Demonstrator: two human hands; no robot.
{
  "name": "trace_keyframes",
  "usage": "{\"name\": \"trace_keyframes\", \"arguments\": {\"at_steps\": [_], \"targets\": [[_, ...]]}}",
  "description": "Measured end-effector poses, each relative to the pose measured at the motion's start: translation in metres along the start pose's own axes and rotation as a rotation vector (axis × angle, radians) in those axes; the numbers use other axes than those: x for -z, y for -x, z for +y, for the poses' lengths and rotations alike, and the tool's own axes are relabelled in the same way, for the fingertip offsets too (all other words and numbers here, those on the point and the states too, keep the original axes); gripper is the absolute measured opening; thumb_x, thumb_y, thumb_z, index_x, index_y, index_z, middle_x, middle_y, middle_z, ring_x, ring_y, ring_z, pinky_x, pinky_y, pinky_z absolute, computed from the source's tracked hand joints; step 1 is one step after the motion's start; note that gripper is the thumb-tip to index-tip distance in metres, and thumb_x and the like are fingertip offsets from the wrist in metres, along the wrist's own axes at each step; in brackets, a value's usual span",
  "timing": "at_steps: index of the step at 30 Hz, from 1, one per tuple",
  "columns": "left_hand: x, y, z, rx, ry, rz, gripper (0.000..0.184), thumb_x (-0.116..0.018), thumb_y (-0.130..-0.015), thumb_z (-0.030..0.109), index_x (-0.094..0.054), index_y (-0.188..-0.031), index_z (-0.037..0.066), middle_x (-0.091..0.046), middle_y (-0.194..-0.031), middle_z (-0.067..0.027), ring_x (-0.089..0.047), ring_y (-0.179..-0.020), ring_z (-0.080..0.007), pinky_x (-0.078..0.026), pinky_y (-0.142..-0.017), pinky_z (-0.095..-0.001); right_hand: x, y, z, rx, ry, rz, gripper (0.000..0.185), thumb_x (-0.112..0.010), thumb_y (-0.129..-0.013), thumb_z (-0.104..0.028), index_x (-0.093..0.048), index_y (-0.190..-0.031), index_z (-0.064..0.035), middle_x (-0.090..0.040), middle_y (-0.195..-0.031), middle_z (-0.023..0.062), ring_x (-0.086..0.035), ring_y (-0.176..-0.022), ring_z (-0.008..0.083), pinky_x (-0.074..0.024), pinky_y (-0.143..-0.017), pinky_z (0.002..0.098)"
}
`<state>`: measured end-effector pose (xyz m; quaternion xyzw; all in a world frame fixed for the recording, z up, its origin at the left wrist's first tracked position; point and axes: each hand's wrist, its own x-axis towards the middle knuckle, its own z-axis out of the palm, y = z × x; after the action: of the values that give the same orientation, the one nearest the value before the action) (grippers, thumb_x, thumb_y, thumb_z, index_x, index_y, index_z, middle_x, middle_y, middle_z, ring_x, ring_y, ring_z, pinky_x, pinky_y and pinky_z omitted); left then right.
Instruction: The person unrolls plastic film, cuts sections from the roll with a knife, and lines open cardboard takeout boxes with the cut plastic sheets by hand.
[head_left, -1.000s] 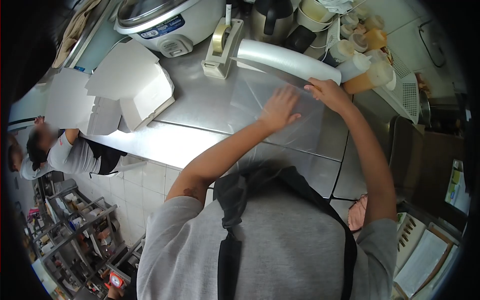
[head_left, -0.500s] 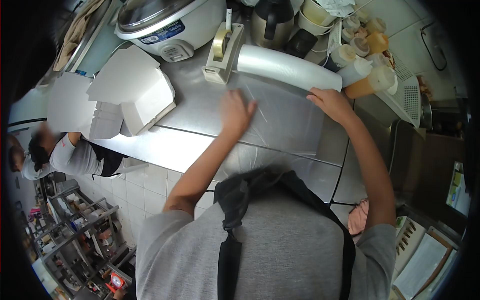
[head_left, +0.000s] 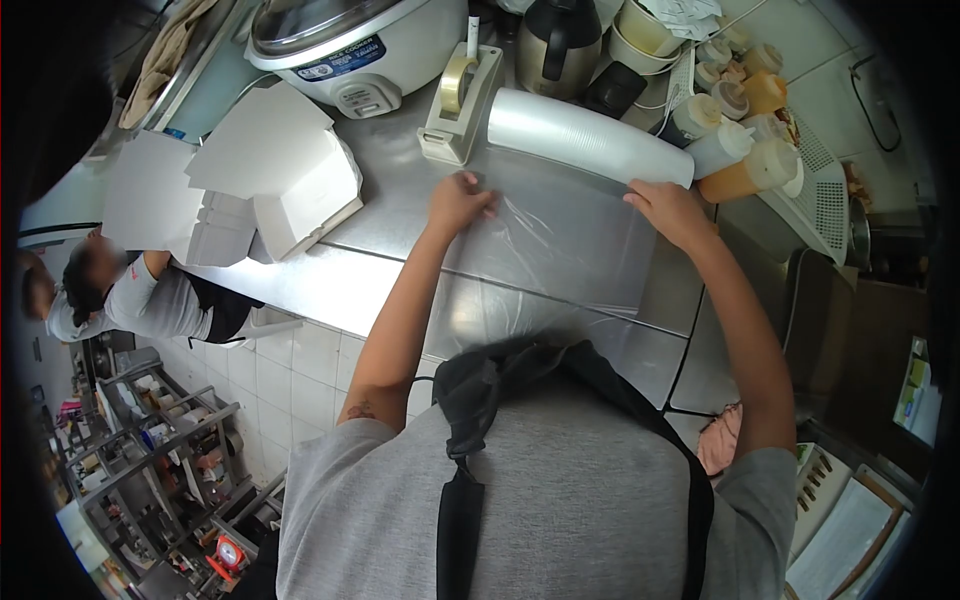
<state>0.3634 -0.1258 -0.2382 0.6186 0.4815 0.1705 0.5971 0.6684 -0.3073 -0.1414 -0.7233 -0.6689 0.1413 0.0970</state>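
Clear plastic film [head_left: 565,245] lies over the steel counter, in front of a thick white roll [head_left: 590,137]. My left hand [head_left: 460,203] is closed at the film's upper left edge, just below the tape dispenser [head_left: 452,115]. At the upper right edge, beside the roll's right end, my right hand [head_left: 665,207] pinches the film between thumb and fingers. The film between my hands is creased and reaches down to the counter's front edge near my body. No knife can be made out now.
Open white cardboard boxes [head_left: 312,200] stand left, below a rice cooker [head_left: 365,55]. Behind the roll are a steel jug [head_left: 560,50] and a black container [head_left: 614,90]. Squeeze bottles [head_left: 750,168] stand right. Another person [head_left: 150,295] is at far left, near a metal rack [head_left: 150,470].
My left hand moved left across the film and closed at its left edge. The knife that my right hand held a second ago is out of sight; that hand stays near the roll's right end.
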Motion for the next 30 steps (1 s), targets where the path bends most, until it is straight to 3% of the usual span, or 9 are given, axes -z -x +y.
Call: {"name": "trace_keyframes", "arguments": {"at_steps": [1,4,8,10,14,17,20,30], "targets": [[0.000,0.003,0.004,0.021,0.173,-0.048,0.024,-0.076,-0.080,0.012,-0.069,-0.102,0.004,-0.070,-0.074,-0.0079,-0.067,-0.061,-0.0165,-0.052,-0.053,-0.0268,0.000,-0.001,0.002,-0.002,0.009,-0.004,0.025,-0.057,-0.094,-0.032,-0.062,-0.101,-0.0088,-0.066,-0.084,0.0182,-0.064,-0.081,0.0386,-0.0496,-0.069,0.0468],[0.003,0.008,0.007,-0.012,0.128,-0.095,0.028,-0.075,-0.082,0.004,-0.064,-0.108,0.001,-0.067,-0.072,-0.0028,-0.063,-0.056,-0.0086,-0.050,-0.050,-0.0204,0.002,0.002,0.004,0.005,0.013,-0.005,0.024,-0.057,-0.094,-0.032,-0.062,-0.103,-0.0101,-0.066,-0.084,0.0182,-0.064,-0.082,0.0384,-0.0501,-0.070,0.0465],[0.009,0.002,0.005,-0.028,0.026,-0.227,0.048,-0.074,-0.084,0.007,-0.059,-0.130,0.007,-0.066,-0.071,-0.0004,-0.062,-0.056,-0.0063,-0.049,-0.049,-0.0201,0.002,0.004,0.002,0.033,0.009,0.012,0.023,-0.059,-0.093,-0.029,-0.063,-0.109,-0.0127,-0.067,-0.085,0.0171,-0.065,-0.081,0.0372,-0.0515,-0.072,0.0460],[0.010,0.000,0.008,0.006,-0.039,-0.245,0.058,-0.074,-0.084,0.007,-0.054,-0.138,0.011,-0.066,-0.070,0.0002,-0.062,-0.056,-0.0060,-0.048,-0.048,-0.0197,0.003,0.004,-0.003,0.063,0.002,0.031,0.027,-0.061,-0.092,-0.025,-0.062,-0.118,-0.0187,-0.068,-0.085,0.0161,-0.065,-0.080,0.0356,-0.0522,-0.072,0.0454],[0.012,0.000,0.011,0.012,-0.023,-0.254,0.059,-0.075,-0.084,0.007,-0.053,-0.138,0.010,-0.065,-0.069,0.0000,-0.062,-0.055,-0.0058,-0.048,-0.048,-0.0194,0.010,0.001,-0.020,0.022,0.039,-0.031,0.047,-0.062,-0.091,-0.019,-0.055,-0.135,-0.0343,-0.068,-0.085,0.0144,-0.067,-0.078,0.0326,-0.0535,-0.072,0.0440],[0.012,0.000,0.010,0.017,-0.002,-0.246,0.059,-0.075,-0.083,0.007,-0.053,-0.138,0.010,-0.066,-0.069,-0.0002,-0.062,-0.055,-0.0058,-0.048,-0.048,-0.0194,0.010,-0.002,-0.019,0.065,0.099,-0.064,0.056,-0.060,-0.092,-0.018,-0.046,-0.141,-0.0407,-0.066,-0.082,0.0149,-0.065,-0.073,0.0314,-0.0523,-0.069,0.0437],[0.011,0.001,0.010,0.022,0.010,-0.231,0.060,-0.076,-0.083,0.006,-0.053,-0.138,0.010,-0.066,-0.069,-0.0003,-0.062,-0.056,-0.0059,-0.048,-0.048,-0.0195,0.003,-0.004,-0.011,0.128,0.140,-0.021,0.057,-0.060,-0.092,-0.017,-0.045,-0.141,-0.0413,-0.064,-0.078,0.0146,-0.064,-0.070,0.0304,-0.0525,-0.068,0.0432],[0.010,-0.001,0.008,0.015,-0.005,-0.213,0.064,-0.076,-0.082,0.004,-0.050,-0.140,0.008,-0.066,-0.070,-0.0008,-0.062,-0.056,-0.0063,-0.049,-0.049,-0.0203,0.016,-0.010,-0.029,0.071,0.221,-0.184,0.063,-0.052,-0.093,-0.010,-0.039,-0.144,-0.0452,-0.061,-0.076,0.0119,-0.064,-0.070,0.0271,-0.0535,-0.069,0.0415]]}}
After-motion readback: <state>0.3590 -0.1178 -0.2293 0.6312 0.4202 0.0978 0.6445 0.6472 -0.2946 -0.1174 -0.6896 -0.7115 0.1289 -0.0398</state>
